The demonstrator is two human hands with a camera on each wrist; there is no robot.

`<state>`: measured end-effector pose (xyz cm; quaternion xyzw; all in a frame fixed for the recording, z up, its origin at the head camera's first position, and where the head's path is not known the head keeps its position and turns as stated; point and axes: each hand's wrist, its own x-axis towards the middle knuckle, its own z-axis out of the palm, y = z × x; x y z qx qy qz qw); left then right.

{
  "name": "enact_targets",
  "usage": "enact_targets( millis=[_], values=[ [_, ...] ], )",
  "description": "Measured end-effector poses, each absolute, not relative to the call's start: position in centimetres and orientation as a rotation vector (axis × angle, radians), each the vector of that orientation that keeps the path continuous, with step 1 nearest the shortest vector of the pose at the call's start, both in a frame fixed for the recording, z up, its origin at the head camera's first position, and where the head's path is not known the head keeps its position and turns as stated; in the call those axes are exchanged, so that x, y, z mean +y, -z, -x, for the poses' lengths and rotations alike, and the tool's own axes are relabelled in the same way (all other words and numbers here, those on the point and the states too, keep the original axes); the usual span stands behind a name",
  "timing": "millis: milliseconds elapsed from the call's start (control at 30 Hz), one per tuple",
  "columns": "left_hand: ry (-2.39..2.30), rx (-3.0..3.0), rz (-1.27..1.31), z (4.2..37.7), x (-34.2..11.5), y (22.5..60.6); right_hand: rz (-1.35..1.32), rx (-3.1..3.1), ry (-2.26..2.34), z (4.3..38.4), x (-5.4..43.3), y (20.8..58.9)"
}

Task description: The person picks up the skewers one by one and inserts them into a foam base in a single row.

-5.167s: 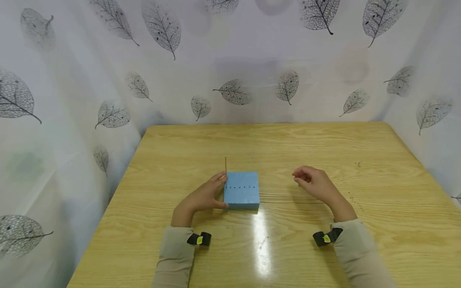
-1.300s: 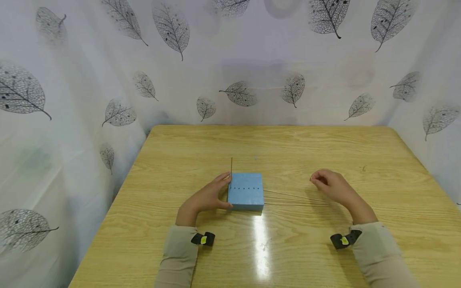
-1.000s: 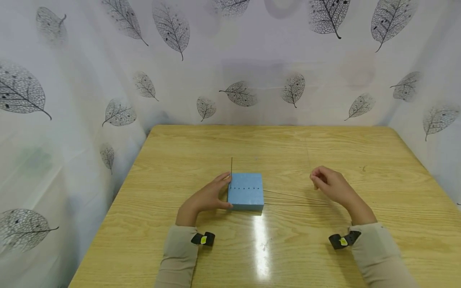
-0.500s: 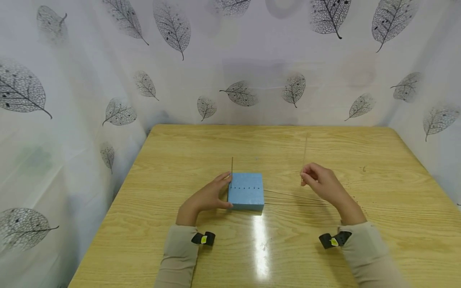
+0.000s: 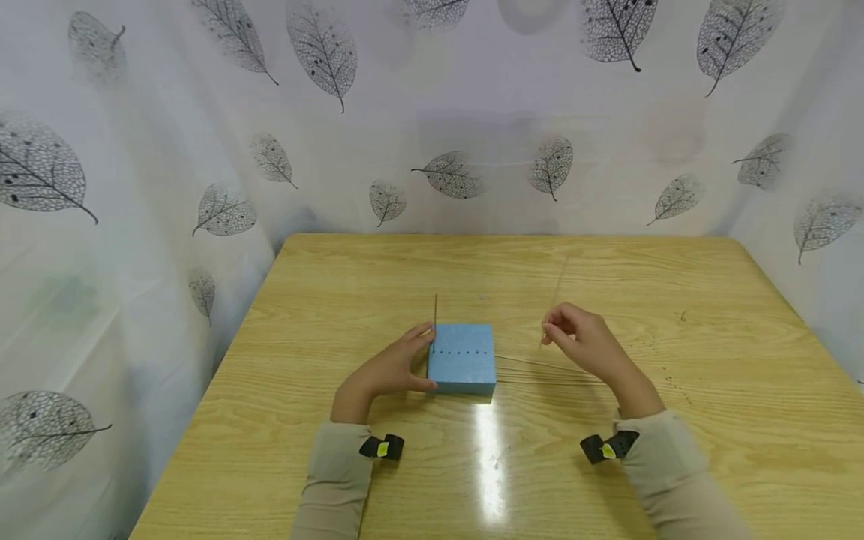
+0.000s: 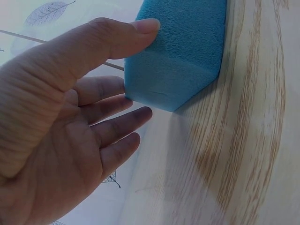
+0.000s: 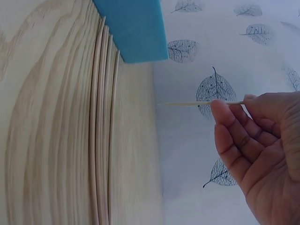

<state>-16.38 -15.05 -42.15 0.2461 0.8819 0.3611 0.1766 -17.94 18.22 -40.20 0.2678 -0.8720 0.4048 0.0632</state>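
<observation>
My left hand (image 5: 385, 369) grips the left side of a blue foam block (image 5: 462, 369), with the thumb (image 6: 136, 35) on its near face and fingers behind. A row of small dark holes crosses the block's top. In the leftmost one stands a thin wooden skewer (image 5: 435, 311). To the block's right, my right hand (image 5: 582, 337) pinches another skewer (image 7: 180, 103) between thumb and fingertips. That skewer is nearly upright in the head view, its lower tip above the table and apart from the block.
Several loose skewers (image 7: 99, 136) lie on the wooden table (image 5: 513, 450), running right from the block and under my right hand. Small dark specks (image 5: 675, 382) dot the tabletop farther right. A leaf-patterned curtain (image 5: 472, 90) hangs behind the table and at both sides.
Over the last second my right hand has moved left toward the block, and the skewer it pinches has come into sight, nearly upright. My left hand and the block have stayed put.
</observation>
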Motion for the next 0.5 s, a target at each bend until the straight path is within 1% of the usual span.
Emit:
enact_targets(
  millis=[267,500],
  values=[
    [-1.007,2.510,-0.706,16.5,-15.1,42.4,-0.939,-2.554,-1.255,18.3,16.5,40.1],
    [-1.004,2.502,-0.704,16.5,-15.1,42.3,-0.973,-2.552,-1.269,18.4,15.5,40.1]
  ],
)
